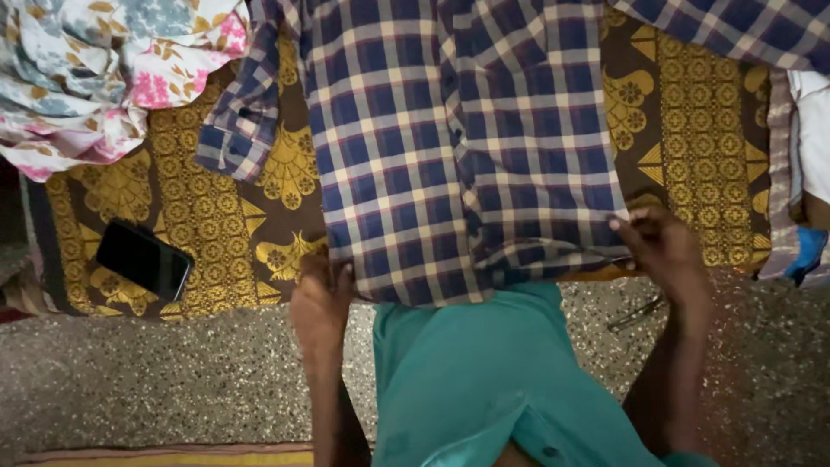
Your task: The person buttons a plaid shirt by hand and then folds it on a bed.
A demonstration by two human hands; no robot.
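1. Nearest, the person's own teal shirt (484, 380) fills the bottom middle of the view, with speckled stone floor (156, 380) to either side.
2. Just beyond, the left hand (322, 298) pinches the lower left corner of the checked shirt (450, 147), fingers curled closed over the hem.
3. Likewise, the right hand (664, 251) is closed on the hem's right corner; both grips sit level, about equally near the cloth.
4. The checked shirt lies flat on the brown and gold patterned cloth (692, 130), its long axis running straight away from the hands, collar end out of view at the top. One cuffed sleeve (238, 121) is spread to the left.
5. To the left, a dark phone (143, 258) rests on the patterned cloth, well apart from the left hand.
6. Right of the shirt there is bare patterned cloth up to a striped edge (782, 173).
7. Farthest left, a bundle of floral fabric (95, 69) crowds the top corner, near the sleeve.
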